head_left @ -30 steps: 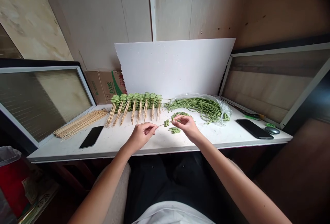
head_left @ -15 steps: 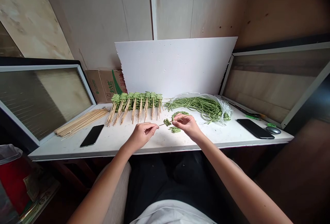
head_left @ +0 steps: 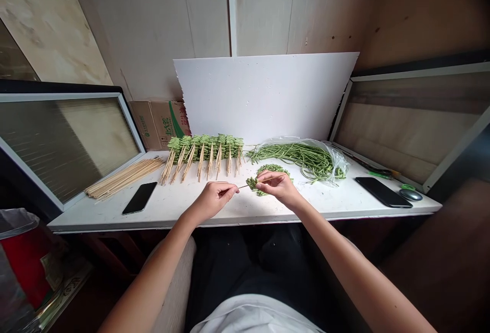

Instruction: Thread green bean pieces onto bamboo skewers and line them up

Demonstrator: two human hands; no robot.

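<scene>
Between the fingertips of my left hand point(head_left: 214, 198) is a thin bamboo skewer point(head_left: 243, 186), pointing to the right. Several short green bean pieces point(head_left: 251, 183) are threaded crosswise on it. My right hand point(head_left: 279, 190) pinches a bean piece at the right end of this row; its fingers partly hide it. Just beyond that hand, a pile of cut bean pieces point(head_left: 264, 169) lies on the white table point(head_left: 229, 215), partly covered by the fingers. Finished-looking bean skewers point(head_left: 206, 148) are stacked at the back left, their sticks facing me.
Loose bamboo skewers point(head_left: 124, 177) lie at the left beside a black phone point(head_left: 140, 198). Long uncut beans point(head_left: 294, 155) sit in a clear plastic bag point(head_left: 337, 158) at the back right. Further right are another dark phone point(head_left: 383, 192) and a computer mouse point(head_left: 411, 194). A white board point(head_left: 268, 98) stands behind.
My right fingers have brought a bean piece onto the skewer, against the others. The threaded row has shifted slightly right. My left hand keeps its hold, and the camera view has moved a little.
</scene>
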